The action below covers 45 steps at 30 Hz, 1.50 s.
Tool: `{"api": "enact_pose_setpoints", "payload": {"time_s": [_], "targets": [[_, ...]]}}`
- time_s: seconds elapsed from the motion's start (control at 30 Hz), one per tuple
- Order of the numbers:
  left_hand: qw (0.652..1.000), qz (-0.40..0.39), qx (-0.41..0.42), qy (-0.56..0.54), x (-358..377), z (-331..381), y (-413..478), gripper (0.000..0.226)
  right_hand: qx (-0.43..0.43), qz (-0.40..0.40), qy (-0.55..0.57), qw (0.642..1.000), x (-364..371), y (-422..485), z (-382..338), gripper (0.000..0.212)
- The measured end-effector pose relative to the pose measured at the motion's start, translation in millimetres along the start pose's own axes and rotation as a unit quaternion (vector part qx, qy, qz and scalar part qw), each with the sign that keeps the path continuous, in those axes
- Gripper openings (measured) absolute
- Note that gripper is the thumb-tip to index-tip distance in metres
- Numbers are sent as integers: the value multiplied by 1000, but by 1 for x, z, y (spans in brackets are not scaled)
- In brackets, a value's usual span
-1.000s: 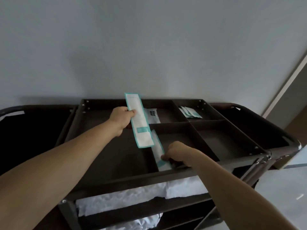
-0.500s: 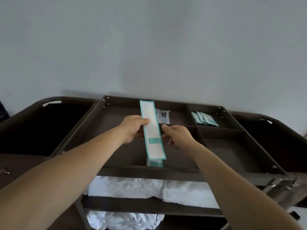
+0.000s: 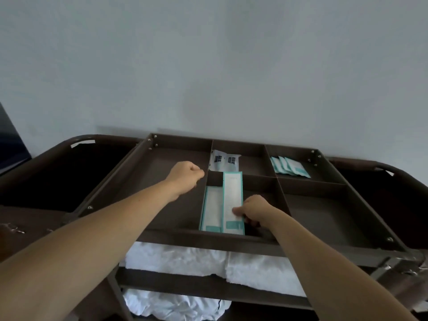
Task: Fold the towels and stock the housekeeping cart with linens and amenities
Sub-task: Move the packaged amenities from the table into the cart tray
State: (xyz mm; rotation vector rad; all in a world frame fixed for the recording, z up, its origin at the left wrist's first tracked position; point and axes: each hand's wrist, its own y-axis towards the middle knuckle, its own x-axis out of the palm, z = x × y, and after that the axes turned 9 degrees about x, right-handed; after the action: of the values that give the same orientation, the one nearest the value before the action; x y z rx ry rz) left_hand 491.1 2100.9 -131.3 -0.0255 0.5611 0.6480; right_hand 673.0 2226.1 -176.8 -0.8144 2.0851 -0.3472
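Looking down on the housekeeping cart (image 3: pixel 208 239), white towels (image 3: pixel 176 258) stacked on the shelf under its divided top, the left hand (image 3: pixel 185 176) curled on nothing above the large left compartment (image 3: pixel 159 167), the right hand (image 3: pixel 257 212) pinching the long teal-edged packet (image 3: pixel 232 195) by its right edge near the near end. Holding that packet tilted in the front middle compartment (image 3: pixel 261 188), far end seemingly propped on the rear divider, just beside a second packet (image 3: pixel 212 207) lying flat to its left. Judging it light, thin, bendy and slick: best gripped by the edges low down, most of its length reaching away from the grip toward the wall.
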Motion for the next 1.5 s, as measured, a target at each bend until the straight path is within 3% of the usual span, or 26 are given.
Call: {"api": "enact_pose_setpoints", "payload": {"time_s": [0.23, 0.4, 0.5, 0.6, 0.73, 0.87, 1.0, 1.3, 1.5], "targets": [[995, -14, 8, 95, -11, -17, -5, 11, 33, -21, -74, 996, 10, 9, -6, 22], [988, -19, 9, 151, -17, -17, -12, 10, 14, 43, -194, 980, 14, 11, -12, 32], [981, -25, 9, 194, -26, -17, -20, 32, 9, 73, -251, 965, 13, 3, -17, 38], [969, -11, 21, 248, -44, -19, -30, 49, -42, 160, -319, 933, 16, -11, -31, 47], [957, 40, 23, 288, -88, -29, -47, 54, -170, 240, -286, 912, 33, -42, -84, 49], [948, 98, 7, 304, -151, -53, -71, 50, -252, 214, -256, 908, 79, -76, -150, 60], [939, 136, -28, 316, -233, -94, -109, 55, -312, 182, -265, 894, 154, -103, -210, 58], [914, 213, -125, 322, -446, -221, -211, 53, -375, 124, -305, 867, 358, -171, -361, 57], [904, 212, -178, 324, -525, -289, -232, 59, -393, 60, -360, 844, 446, -176, -438, 53]]}}
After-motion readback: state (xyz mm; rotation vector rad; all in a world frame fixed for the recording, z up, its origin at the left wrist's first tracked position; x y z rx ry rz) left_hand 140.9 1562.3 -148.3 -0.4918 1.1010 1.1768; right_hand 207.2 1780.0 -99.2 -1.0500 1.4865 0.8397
